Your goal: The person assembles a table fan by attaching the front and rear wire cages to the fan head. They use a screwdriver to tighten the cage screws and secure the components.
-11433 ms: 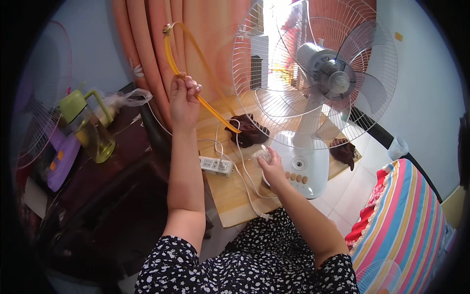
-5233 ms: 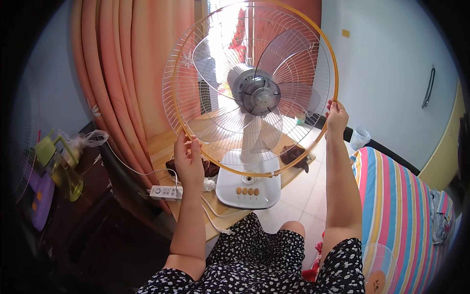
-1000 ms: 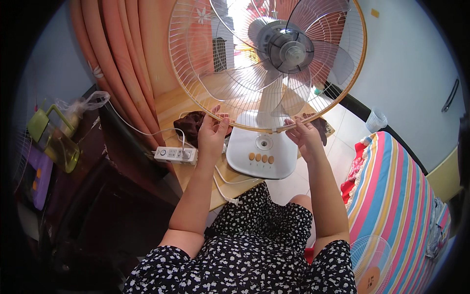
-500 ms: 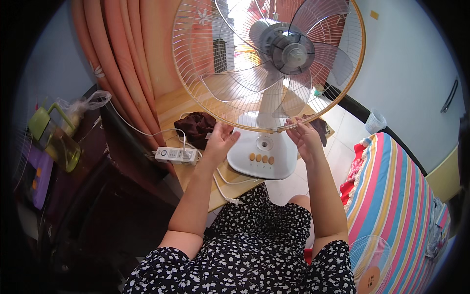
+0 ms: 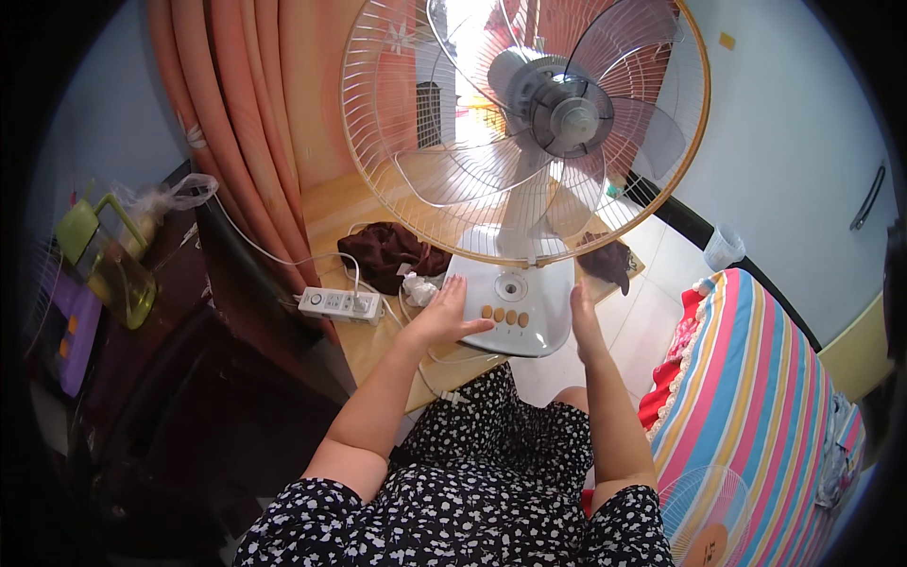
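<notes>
An electric table fan (image 5: 524, 203) stands on a wooden table (image 5: 333, 210), its front guard off. Its translucent grey blades (image 5: 619, 42) show inside the rear wire guard, which has a yellow rim. My left hand (image 5: 444, 312) lies at the left side of the white fan base (image 5: 520, 342), fingers stretched, thumb near the row of tan buttons (image 5: 505, 315). At the base's right edge is my right hand (image 5: 586, 326), held edge-on with fingers straight. Neither hand holds anything. Beside my left hand sit a crumpled white piece (image 5: 419, 289) and a dark brown cloth (image 5: 383, 253).
A white power strip (image 5: 340, 303) with a plugged-in cord lies at the table's left edge. The fan's front guard (image 5: 704, 520) rests on the striped bed (image 5: 746, 378) at right. A dark table at left carries a green-lidded jug (image 5: 118, 274). A second dark cloth (image 5: 605, 260) lies behind the base.
Both hands have come down from the lower rim of the rear guard to the sides of the fan base. The crumpled white piece now shows beside my left hand.
</notes>
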Motion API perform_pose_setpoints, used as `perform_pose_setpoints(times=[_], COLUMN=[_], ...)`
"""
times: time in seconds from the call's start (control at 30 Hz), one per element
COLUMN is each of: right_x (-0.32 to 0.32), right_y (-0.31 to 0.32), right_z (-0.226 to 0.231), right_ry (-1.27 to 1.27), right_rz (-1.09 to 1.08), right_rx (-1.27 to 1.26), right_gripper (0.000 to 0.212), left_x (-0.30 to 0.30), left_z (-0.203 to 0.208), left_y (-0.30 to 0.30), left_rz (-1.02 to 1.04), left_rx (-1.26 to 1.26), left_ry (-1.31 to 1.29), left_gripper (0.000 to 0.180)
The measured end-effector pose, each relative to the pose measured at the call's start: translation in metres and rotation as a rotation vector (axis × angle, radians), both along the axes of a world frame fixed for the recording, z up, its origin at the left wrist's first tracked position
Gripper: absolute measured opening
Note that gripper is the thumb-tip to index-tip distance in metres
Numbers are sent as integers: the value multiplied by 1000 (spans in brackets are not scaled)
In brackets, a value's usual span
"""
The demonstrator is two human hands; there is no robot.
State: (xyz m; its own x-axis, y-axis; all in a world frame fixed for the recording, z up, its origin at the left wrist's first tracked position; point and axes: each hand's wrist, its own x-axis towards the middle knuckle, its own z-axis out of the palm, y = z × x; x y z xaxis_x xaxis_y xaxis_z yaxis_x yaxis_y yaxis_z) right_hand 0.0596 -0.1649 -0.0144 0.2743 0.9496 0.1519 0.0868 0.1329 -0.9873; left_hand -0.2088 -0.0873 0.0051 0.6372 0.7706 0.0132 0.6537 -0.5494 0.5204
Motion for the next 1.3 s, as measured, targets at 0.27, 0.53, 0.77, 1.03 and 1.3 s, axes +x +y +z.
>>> perform_pose_setpoints(times=[0.27, 0.53, 0.77, 1.03, 1.3], right_x=[-19, -19, -27, -41, -39], right_y=[-5, -11, -20, -30, -31], right_z=[-13, -14, -18, -5, -1], right_ry=[101, 244, 225, 317, -42], right_rz=[-76, -130, -241, -250, -320], right_rx=[-88, -89, -101, -79, -190], right_gripper=[69, 79, 76, 75, 66], left_x=[-4, 3, 5, 5, 7], left_z=[2, -2, 7, 19, 14], left_y=[2, 22, 29, 29, 33], left_rz=[-69, -180, -229, -198, -98], left_rx=[3, 48, -10, -107, -97], left_ry=[51, 35, 3, 33, -81], left_gripper=[103, 102, 100, 92, 87])
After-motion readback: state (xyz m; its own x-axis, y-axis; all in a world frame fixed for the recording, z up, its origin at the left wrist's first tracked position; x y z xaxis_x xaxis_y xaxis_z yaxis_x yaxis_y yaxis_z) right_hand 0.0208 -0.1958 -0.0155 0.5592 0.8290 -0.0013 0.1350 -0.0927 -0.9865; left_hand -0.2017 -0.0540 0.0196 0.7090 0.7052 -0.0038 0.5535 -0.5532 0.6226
